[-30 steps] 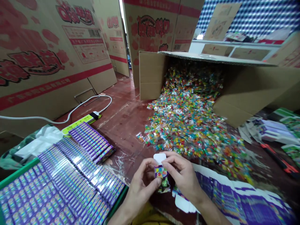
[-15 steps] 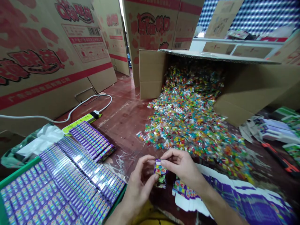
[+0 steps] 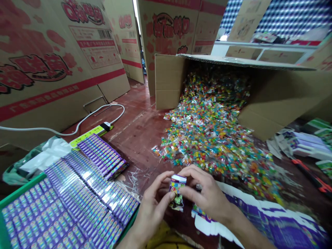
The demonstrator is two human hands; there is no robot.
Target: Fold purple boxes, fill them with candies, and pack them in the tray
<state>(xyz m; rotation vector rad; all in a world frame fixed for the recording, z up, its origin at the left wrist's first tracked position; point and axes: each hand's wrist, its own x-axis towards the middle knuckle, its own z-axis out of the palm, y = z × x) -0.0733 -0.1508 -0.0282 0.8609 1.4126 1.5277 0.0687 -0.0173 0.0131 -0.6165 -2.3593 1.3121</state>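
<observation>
Between my two hands is a small purple candy box [image 3: 177, 200], upright, with a white flap showing at its top. My left hand [image 3: 158, 200] grips its left side, thumb across the front. My right hand [image 3: 201, 186] closes on the box's right edge, its thumb near the upper front; some of its fingers are hidden behind. Below my right hand lies a row of flat purple cartons [image 3: 207, 224] with white flaps, continuing as a fanned stack [image 3: 275, 221] to the right. Beyond my hands spreads a heap of clear candy packets [image 3: 207, 138] with colourful pieces.
A green crate [image 3: 23, 192] at left holds rows of purple boxes, with another row [image 3: 102, 155] beside it. Behind are a yellow power strip [image 3: 89, 135] and white cable. A large carton [image 3: 168, 83] lies tipped behind the packets. A red-black tool [image 3: 311, 178] is at right.
The box's top has altered: its white flap now shows wider at the upper edge. My right thumb has moved lower on the front. Both hands stay in nearly the same place.
</observation>
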